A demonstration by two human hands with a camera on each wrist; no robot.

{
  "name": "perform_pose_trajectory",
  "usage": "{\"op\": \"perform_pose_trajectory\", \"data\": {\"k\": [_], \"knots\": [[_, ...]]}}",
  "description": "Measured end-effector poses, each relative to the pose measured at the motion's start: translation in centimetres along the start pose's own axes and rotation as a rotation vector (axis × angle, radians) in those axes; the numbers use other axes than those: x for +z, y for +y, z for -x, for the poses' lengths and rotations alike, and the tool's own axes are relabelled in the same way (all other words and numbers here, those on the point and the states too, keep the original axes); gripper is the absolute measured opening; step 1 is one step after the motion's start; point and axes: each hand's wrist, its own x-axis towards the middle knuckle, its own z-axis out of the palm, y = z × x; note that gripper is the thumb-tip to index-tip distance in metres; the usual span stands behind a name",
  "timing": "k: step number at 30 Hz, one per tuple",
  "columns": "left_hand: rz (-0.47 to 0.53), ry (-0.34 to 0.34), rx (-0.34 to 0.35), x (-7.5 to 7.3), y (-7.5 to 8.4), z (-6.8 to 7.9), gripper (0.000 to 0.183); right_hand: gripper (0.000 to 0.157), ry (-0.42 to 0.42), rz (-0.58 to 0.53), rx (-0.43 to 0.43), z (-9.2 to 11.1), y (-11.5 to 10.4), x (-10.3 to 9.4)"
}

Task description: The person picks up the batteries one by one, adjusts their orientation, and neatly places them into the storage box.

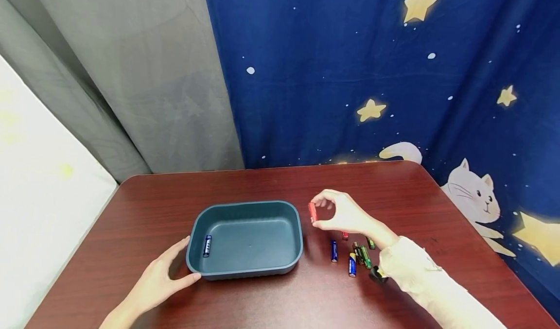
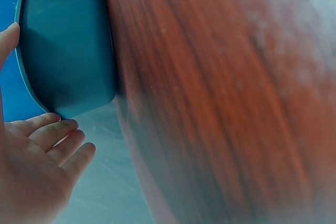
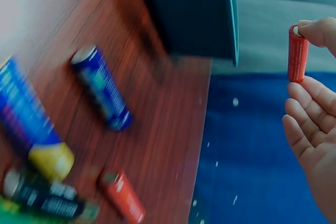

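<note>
While the right hand (image 1: 348, 216) pinches a red cylindrical battery (image 1: 312, 212), the spread left hand (image 1: 156, 278) touches an oblong teal tray (image 1: 253, 241) at eight o'clock.

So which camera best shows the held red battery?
Right wrist view: the red battery looks large there, pinched endwise in the right hand. The head view shows it small; the left wrist, not at all.
</note>
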Motion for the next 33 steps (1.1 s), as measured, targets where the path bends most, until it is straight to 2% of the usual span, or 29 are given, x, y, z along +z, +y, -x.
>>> {"op": "perform_pose_trajectory", "data": {"k": [12, 19, 25, 33], "knots": [[-0.002, -0.004, 0.008, -0.1, 0.1, 0.0, 0.085, 0.040, -0.033, -0.090, -0.017, -4.1, -2.7, 3.7], [-0.007, 0.000, 0.017, -0.1, 0.1, 0.1, 0.084, 0.040, -0.030, -0.130, -0.049, -5.9, -4.5, 6.8], [-0.011, -0.008, 0.009, -0.3, 0.1, 0.1, 0.084, 0.039, -0.069, -0.165, -0.024, -7.1, -6.5, 9.6], [-0.006, -0.006, 0.003, -0.2, 0.4, 0.0, 0.085, 0.040, -0.198, -0.059, 0.055, -8.4, -8.8, 12.8]]}}
